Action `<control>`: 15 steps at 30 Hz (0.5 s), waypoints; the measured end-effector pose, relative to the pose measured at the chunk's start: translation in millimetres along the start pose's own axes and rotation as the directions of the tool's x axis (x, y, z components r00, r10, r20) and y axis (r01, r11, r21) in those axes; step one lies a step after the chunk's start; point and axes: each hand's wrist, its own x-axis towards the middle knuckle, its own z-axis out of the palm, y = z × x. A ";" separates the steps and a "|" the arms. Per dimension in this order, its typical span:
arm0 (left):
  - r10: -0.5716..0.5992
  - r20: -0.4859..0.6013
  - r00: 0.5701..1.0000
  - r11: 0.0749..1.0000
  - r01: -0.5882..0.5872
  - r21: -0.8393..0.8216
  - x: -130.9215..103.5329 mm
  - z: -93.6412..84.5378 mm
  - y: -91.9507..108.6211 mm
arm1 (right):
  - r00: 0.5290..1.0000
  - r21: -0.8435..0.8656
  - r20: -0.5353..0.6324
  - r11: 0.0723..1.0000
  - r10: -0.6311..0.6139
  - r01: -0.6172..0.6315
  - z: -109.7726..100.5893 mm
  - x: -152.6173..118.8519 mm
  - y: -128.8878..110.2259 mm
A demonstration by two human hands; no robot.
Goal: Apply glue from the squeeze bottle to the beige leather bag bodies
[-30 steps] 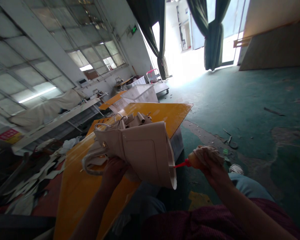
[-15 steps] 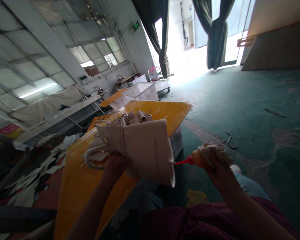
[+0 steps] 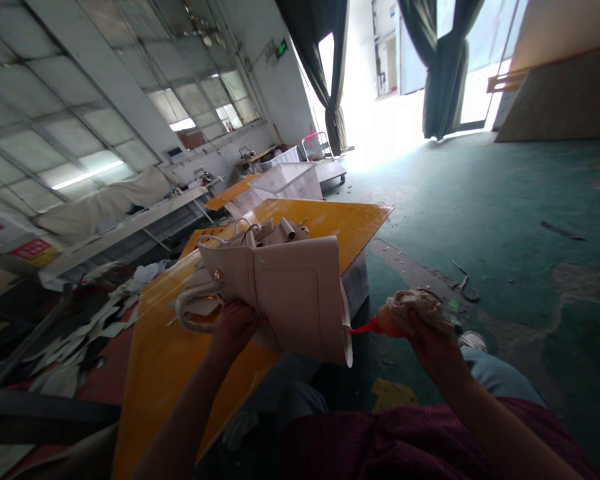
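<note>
A beige bag [image 3: 295, 293] lies on its side over the edge of a yellow board [image 3: 155, 373], its open rim facing right. My left hand [image 3: 235, 327] is closed on the bag near its handle. In my right hand [image 3: 427, 330] is a squeeze bottle [image 3: 391, 323] with a red nozzle, wrapped in a crumpled cloth [image 3: 420, 308]. The nozzle's tip is at the bag's right rim; whether it touches is too small to tell. A looped handle [image 3: 187, 310] rests on the board left of my left hand.
More beige pieces [image 3: 280, 231] lie behind the bag. White plastic bins [image 3: 285, 180] and a cart [image 3: 330, 171] stand beyond the board. Material scraps [image 3: 70, 353] cover the left side. A long bench [image 3: 130, 230] runs along the wall.
The view has shifted slightly, so the room appears farther right. The bottle has moved a little left relative to the bag, its nozzle still at the rim. My left hand keeps its hold.
</note>
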 end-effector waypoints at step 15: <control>0.102 -0.040 0.994 0.991 -0.098 0.092 -6.5 -4.3 19.7 | 0.960 0.045 -0.116 0.967 0.253 -0.249 -72.6 -41.6 17.1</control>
